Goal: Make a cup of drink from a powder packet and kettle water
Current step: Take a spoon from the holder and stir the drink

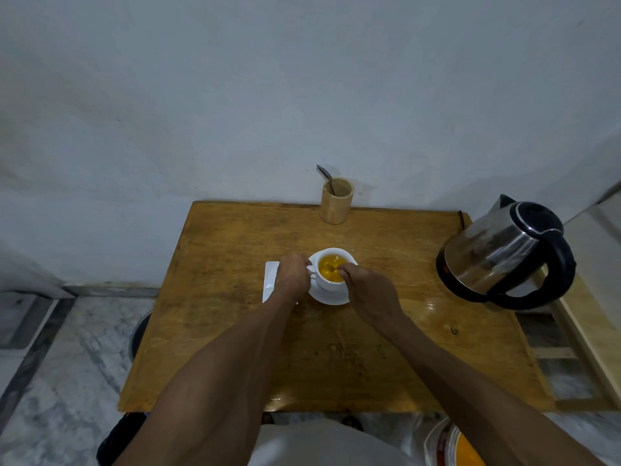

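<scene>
A white cup (331, 283) holding yellow-orange liquid stands on a white saucer (327, 297) in the middle of the wooden table (235, 331). My left hand (293, 275) grips the cup's handle on its left side. My right hand (364, 290) hovers at the cup's right rim, fingers pinched on a small spoon (332, 270) whose bowl dips into the liquid. The steel kettle (504, 253) with a black handle and lid sits at the table's right edge. Partly hidden under my left hand lies a flat white rectangular thing (270, 280); I cannot tell whether it is the packet.
A wooden holder (337, 201) with a second spoon (325, 176) stands at the back edge against the pale wall. An orange-and-white bag (450, 445) shows at the bottom right. Marble floor lies to the left, a wooden frame to the right.
</scene>
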